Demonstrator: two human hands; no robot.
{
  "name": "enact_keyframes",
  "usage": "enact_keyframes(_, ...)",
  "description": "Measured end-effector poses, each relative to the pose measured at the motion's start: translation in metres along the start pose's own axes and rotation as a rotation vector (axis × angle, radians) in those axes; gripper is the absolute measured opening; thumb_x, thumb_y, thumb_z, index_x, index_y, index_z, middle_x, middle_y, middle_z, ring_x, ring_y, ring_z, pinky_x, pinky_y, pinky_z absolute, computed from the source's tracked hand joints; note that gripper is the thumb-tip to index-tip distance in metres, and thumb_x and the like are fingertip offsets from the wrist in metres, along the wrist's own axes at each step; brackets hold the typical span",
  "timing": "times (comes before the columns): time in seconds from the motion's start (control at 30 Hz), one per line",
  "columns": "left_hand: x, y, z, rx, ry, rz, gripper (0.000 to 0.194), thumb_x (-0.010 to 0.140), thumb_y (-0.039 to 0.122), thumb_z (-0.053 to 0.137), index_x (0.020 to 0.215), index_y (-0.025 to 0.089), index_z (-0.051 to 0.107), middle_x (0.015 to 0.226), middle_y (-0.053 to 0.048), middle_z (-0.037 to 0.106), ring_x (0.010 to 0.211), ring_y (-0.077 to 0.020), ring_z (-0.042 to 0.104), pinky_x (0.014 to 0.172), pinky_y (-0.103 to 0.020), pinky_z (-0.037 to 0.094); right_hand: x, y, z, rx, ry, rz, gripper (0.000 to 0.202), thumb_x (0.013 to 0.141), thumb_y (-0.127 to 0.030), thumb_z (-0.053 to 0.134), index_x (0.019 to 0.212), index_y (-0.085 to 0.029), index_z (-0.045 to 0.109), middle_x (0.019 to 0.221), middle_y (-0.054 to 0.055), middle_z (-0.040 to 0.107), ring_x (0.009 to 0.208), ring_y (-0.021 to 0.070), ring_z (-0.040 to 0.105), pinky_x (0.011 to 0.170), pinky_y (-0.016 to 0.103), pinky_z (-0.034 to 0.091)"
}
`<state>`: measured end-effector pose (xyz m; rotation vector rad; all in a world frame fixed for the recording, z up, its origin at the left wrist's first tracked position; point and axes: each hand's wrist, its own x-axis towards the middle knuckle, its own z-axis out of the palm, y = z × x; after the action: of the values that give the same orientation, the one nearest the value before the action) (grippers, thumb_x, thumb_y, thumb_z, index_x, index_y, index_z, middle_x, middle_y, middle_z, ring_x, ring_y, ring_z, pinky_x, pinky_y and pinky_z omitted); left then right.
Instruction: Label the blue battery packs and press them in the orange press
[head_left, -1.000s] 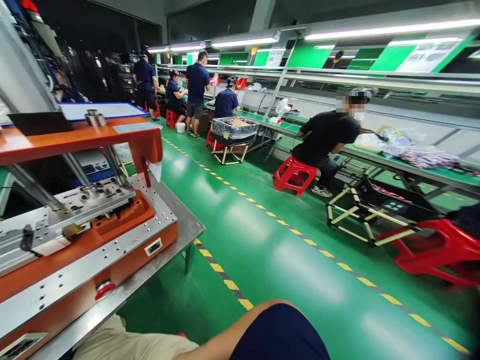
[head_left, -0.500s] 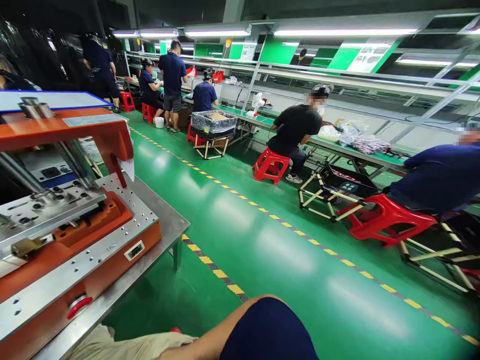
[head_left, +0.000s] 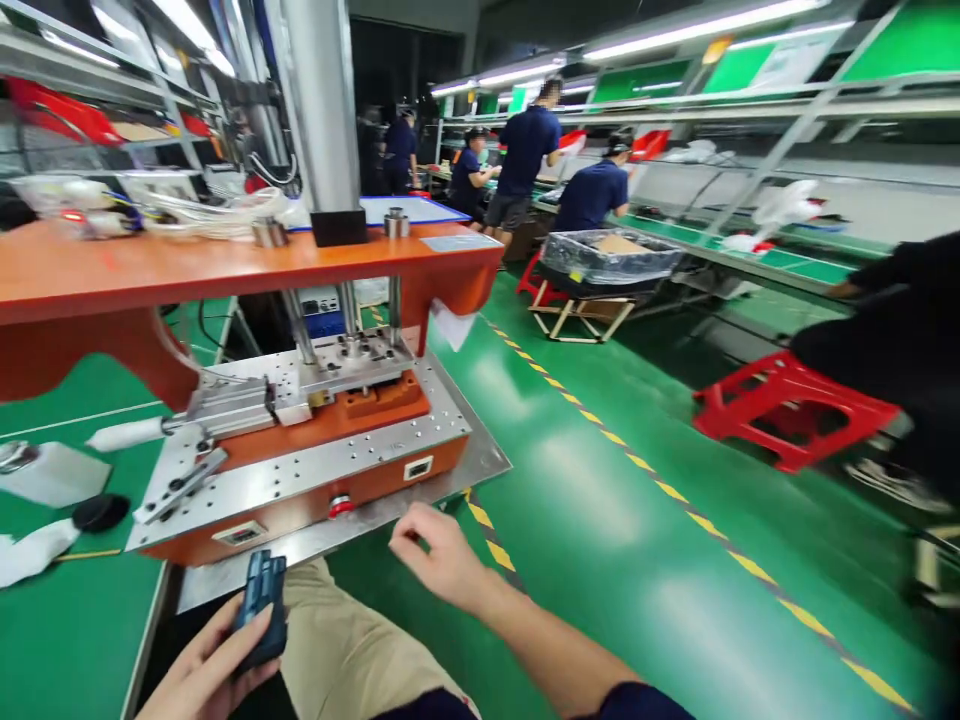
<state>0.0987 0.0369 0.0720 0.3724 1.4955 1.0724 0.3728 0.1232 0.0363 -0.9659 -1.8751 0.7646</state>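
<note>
My left hand (head_left: 217, 660) is closed around a dark blue-black moulded plastic part (head_left: 264, 605), thumb across its side, above my lap at the lower left. The part has raised ridges along its top end. My right hand (head_left: 439, 555) is curled, with thumb and fingertips brought together and nothing visible in them. It hovers beside the front edge of the steel table top (head_left: 480, 462). In front of both hands stands an orange press machine (head_left: 292, 515) with a drilled metal bed. A red button (head_left: 341, 505) on its front face is close to my right hand.
A white bottle (head_left: 56, 475) and a black round lid-like piece (head_left: 101, 512) lie on the green bench at left. A red stool (head_left: 795, 410) bears a seated person at right. Co-workers sit and stand along the line behind a plastic-lined bin (head_left: 611, 262).
My view has swung left, bringing the whole press into sight. Both hands have come into the picture, the left one with the dark plastic part.
</note>
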Motion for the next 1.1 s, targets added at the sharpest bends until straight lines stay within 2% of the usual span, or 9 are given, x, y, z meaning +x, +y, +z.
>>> enact_keyframes(0.07,0.000,0.005,0.002,0.008,-0.059,-0.016,0.071,0.054,0.049,0.094,0.114,0.017,0.074,0.111,-0.012,0.075,0.099,-0.0314,0.071,0.074,-0.034,0.062,0.024,-0.004,-0.026,-0.079,0.132,-0.176,0.019,0.100,-0.027,0.053,0.083,-0.021,0.060,0.076,0.001,0.061,0.073,0.0155,0.057,0.068,0.028,0.045)
enact_keyframes(0.13,0.000,0.010,0.007,0.019,-0.094,0.013,0.069,0.059,0.050,0.092,0.116,0.018,0.073,0.106,-0.011,0.076,0.091,-0.0282,0.072,0.073,-0.033,0.061,0.047,-0.004,-0.045,-0.146,0.265,-0.237,0.018,0.100,-0.024,0.052,0.084,-0.021,0.060,0.076,0.001,0.061,0.073,0.0155,0.057,0.068,0.028,0.046)
enact_keyframes(0.23,-0.002,0.018,0.020,0.037,-0.140,0.089,0.069,0.060,0.055,0.090,0.117,0.022,0.074,0.112,-0.010,0.075,0.100,-0.0310,0.071,0.084,-0.037,0.060,0.076,0.004,-0.059,-0.206,0.428,-0.206,0.016,0.100,-0.026,0.053,0.086,-0.021,0.060,0.076,0.001,0.061,0.069,0.0147,0.057,0.066,0.027,0.046)
enact_keyframes(0.33,-0.002,0.031,0.038,0.103,-0.155,0.239,0.072,0.058,0.061,0.088,0.118,0.024,0.073,0.120,-0.008,0.073,0.117,-0.0351,0.065,0.101,-0.040,0.054,0.094,0.017,-0.054,-0.197,0.499,-0.143,0.015,0.100,-0.029,0.053,0.089,-0.020,0.059,0.075,0.000,0.062,0.066,0.0135,0.058,0.063,0.025,0.046)
enact_keyframes(0.47,0.004,0.053,0.065,0.265,-0.129,0.517,0.072,0.063,0.063,0.084,0.122,0.023,0.070,0.124,-0.009,0.072,0.121,-0.0354,0.063,0.107,-0.042,0.050,0.098,0.026,-0.041,-0.294,0.513,-0.170,0.015,0.099,-0.028,0.057,0.086,-0.021,0.059,0.074,-0.001,0.062,0.065,0.0132,0.056,0.062,0.026,0.042)
enact_keyframes(0.57,0.020,0.070,0.080,0.352,-0.075,0.661,0.068,0.068,0.060,0.082,0.123,0.022,0.067,0.128,-0.009,0.070,0.121,-0.0339,0.063,0.107,-0.040,0.050,0.096,0.027,-0.039,-0.324,0.499,-0.197,0.016,0.099,-0.026,0.057,0.084,-0.021,0.058,0.071,-0.001,0.060,0.065,0.0133,0.054,0.062,0.026,0.040)
enact_keyframes(0.67,0.042,0.081,0.091,0.429,-0.131,0.756,0.068,0.069,0.057,0.082,0.124,0.020,0.067,0.128,-0.010,0.070,0.122,-0.0325,0.063,0.105,-0.038,0.051,0.094,0.028,-0.042,-0.321,0.463,-0.228,0.017,0.099,-0.024,0.057,0.082,-0.021,0.058,0.071,-0.001,0.060,0.066,0.0135,0.054,0.062,0.026,0.039)
enact_keyframes(0.87,0.079,0.077,0.099,0.448,-0.174,0.832,0.064,0.075,0.057,0.078,0.125,0.020,0.067,0.123,-0.011,0.072,0.115,-0.0300,0.067,0.102,-0.036,0.052,0.093,0.030,-0.046,-0.303,0.453,-0.279,0.018,0.099,-0.022,0.056,0.081,-0.021,0.057,0.070,-0.001,0.059,0.065,0.0137,0.054,0.062,0.026,0.038)
enact_keyframes(1.1,0.071,0.077,0.099,0.443,-0.219,0.759,0.066,0.076,0.057,0.077,0.128,0.018,0.065,0.124,-0.010,0.071,0.115,-0.0287,0.065,0.102,-0.034,0.050,0.095,0.027,-0.043,-0.314,0.486,-0.287,0.019,0.099,-0.021,0.056,0.080,-0.021,0.057,0.069,-0.001,0.060,0.065,0.0144,0.054,0.061,0.027,0.038)
